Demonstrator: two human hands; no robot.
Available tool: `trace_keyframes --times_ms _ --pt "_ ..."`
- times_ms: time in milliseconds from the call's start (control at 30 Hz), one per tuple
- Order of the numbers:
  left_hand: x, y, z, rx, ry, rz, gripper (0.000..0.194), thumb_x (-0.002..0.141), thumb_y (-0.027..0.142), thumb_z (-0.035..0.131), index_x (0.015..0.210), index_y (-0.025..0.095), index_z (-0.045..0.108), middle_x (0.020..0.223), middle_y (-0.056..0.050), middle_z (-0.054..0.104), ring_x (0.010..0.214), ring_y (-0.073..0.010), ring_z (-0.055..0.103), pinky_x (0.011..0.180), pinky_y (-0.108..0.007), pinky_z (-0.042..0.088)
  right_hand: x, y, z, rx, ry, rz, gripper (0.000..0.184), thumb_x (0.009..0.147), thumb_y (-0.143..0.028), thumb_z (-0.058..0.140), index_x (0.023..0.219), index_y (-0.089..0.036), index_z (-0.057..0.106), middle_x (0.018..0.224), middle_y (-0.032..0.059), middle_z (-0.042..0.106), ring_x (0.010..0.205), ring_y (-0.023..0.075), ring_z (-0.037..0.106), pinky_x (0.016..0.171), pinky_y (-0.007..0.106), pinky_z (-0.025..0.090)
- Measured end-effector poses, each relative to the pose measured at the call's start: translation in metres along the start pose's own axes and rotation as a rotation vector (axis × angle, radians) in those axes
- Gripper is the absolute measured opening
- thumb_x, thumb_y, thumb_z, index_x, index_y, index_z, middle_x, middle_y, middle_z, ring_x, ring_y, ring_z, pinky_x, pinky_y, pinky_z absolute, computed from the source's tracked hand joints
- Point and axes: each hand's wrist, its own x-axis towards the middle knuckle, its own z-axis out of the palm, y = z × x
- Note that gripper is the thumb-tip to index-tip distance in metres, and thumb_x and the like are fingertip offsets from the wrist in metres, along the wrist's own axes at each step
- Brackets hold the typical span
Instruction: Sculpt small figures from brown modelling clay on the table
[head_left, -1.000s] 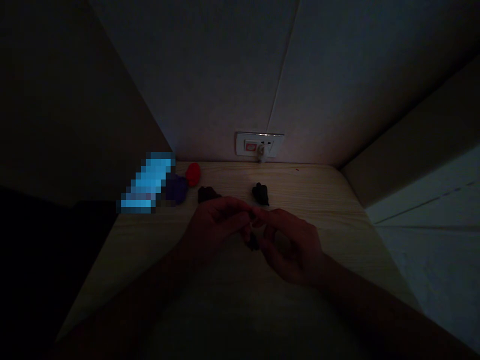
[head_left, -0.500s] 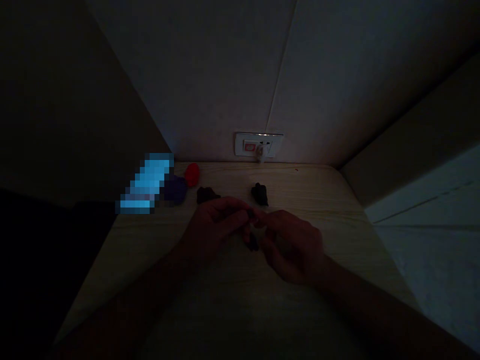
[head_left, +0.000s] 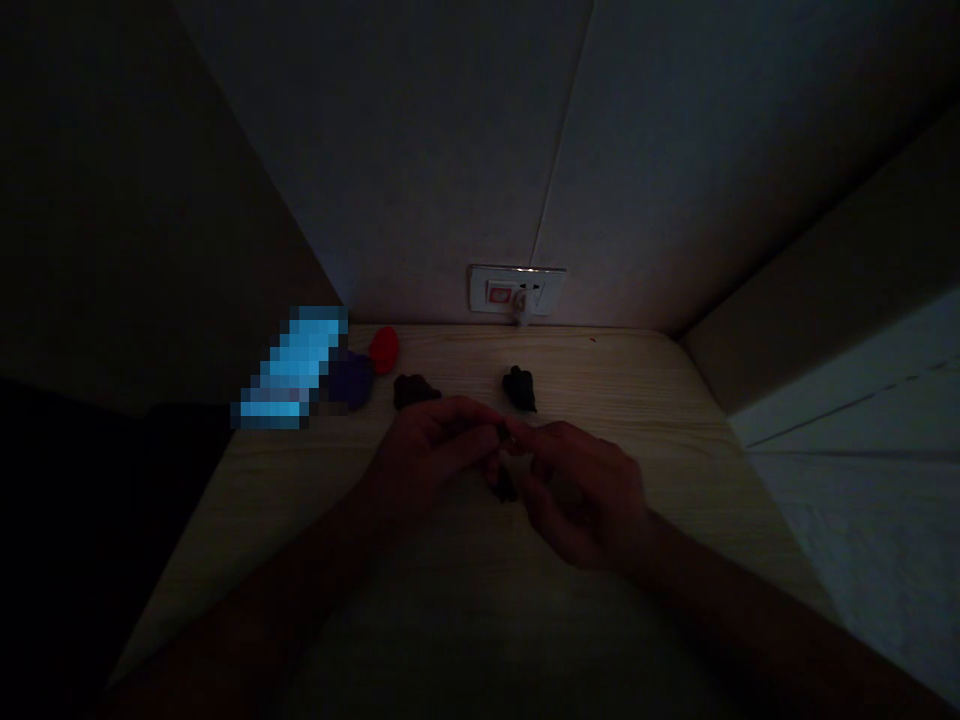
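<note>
The scene is very dark. My left hand [head_left: 431,455] and my right hand [head_left: 581,490] meet fingertip to fingertip over a pale wooden tabletop [head_left: 660,400]. Both pinch a small dark piece [head_left: 504,480] that hangs between them; I cannot make out what it is. A dark lump [head_left: 520,388] lies just beyond my right fingers. Another dark lump [head_left: 412,389] lies just beyond my left hand.
A red lump [head_left: 385,349] and a purple lump [head_left: 352,380] sit at the back left, beside a glowing blue blurred patch [head_left: 292,368]. A wall socket with a plug [head_left: 517,290] is on the back wall. Walls close in on the left and right.
Almost nothing has moved. My fingers shift slightly around the small dark piece, and the hands stay together in the same place.
</note>
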Motion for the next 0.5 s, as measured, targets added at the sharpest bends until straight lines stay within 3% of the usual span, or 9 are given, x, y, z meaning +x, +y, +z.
trace_keyframes --times_ms 300,500 --pt "-0.0011 0.0037 0.0041 -0.051 0.004 -0.056 0.011 0.079 0.025 0.082 0.086 0.016 0.078 0.069 -0.003 0.076 0.059 -0.0140 0.070 0.061 -0.026 0.060 0.0027 -0.0016 -0.0031 -0.196 -0.029 -0.023 0.044 0.090 -0.015 0.065 0.133 -0.010 0.061 0.101 0.0132 0.076 0.073 0.0177 0.071 0.061 0.029 0.059" --pt "-0.0001 0.0045 0.0040 -0.105 0.043 -0.076 0.014 0.073 0.022 0.085 0.081 0.016 0.075 0.071 -0.003 0.077 0.056 -0.0148 0.071 0.057 -0.026 0.060 0.0013 -0.0028 -0.0023 -0.118 0.012 0.016 0.039 0.087 -0.012 0.062 0.126 -0.013 0.062 0.096 0.0092 0.076 0.068 0.0156 0.068 0.061 0.028 0.058"
